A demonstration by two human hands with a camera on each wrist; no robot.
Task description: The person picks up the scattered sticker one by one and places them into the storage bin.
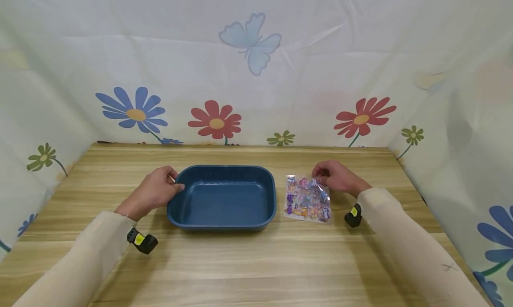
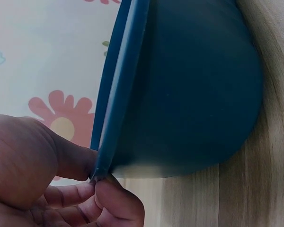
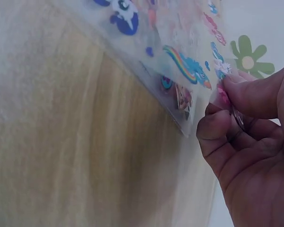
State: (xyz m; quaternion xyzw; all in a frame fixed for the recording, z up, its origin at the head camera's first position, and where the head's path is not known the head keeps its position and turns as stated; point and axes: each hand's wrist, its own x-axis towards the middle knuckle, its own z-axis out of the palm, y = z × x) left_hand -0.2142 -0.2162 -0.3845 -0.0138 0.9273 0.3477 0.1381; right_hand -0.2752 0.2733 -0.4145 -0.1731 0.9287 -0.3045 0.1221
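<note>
A dark blue rectangular basin (image 1: 224,204) with rounded corners stands on the table, its inside bare. My left hand (image 1: 158,187) pinches the rim at its left end, thumb over the edge and fingers outside; the left wrist view shows the basin's outer wall (image 2: 189,94) close up. To the right of the basin lies a clear sticker sheet (image 1: 306,202) printed with colourful cartoon ponies. My right hand (image 1: 336,177) pinches its upper right part between thumb and fingers. In the right wrist view the sheet (image 3: 156,42) shows a lifted layer above another layer.
The wood-grain table (image 1: 256,262) carries the basin and the sheet. A white curtain (image 1: 304,84) with printed flowers and a butterfly hangs behind it and along both sides. Each sleeve has a small black camera (image 1: 352,216) strapped at the wrist.
</note>
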